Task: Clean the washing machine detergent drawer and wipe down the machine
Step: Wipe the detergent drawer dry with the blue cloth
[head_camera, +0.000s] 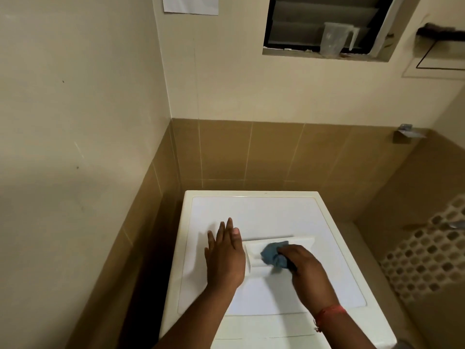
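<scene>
Gripping a blue cloth, right hand seemingly rubs drawer; left hand flat.

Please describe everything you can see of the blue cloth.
The blue cloth is small, soft-looking and bunched into a ball. The right hand grips it from the right and presses it onto the white detergent drawer, which lies on top of the washing machine. Part of it is hidden under the fingers.
</scene>
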`<state>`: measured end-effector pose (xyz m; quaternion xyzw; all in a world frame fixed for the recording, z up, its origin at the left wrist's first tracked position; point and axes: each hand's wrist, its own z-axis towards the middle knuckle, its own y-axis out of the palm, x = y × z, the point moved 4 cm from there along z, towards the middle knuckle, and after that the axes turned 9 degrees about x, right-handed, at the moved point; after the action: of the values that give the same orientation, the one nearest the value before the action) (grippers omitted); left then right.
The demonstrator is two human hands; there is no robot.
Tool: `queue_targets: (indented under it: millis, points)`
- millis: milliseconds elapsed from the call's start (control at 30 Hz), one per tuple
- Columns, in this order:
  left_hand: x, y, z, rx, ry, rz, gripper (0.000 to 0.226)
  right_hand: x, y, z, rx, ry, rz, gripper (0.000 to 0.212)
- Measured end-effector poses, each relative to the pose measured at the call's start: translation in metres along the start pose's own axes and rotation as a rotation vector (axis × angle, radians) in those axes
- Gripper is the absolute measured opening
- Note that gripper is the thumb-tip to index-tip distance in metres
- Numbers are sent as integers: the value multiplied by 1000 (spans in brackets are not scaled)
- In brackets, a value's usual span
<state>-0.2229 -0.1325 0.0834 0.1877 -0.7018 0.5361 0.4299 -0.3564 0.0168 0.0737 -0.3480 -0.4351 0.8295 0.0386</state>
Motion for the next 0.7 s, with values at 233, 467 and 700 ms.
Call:
queue_targets:
  millis: [233, 467, 700]
  points:
    - [1, 4, 1, 70, 0, 82, 79, -1, 3, -8, 32, 171, -33, 34]
    - [0, 5, 1, 97, -10, 179, 74, -22, 8, 13, -120, -138, 150, 28]
    - [4, 6, 1, 92, -8, 218, 66, 95, -27, 35, -27, 191, -119, 40]
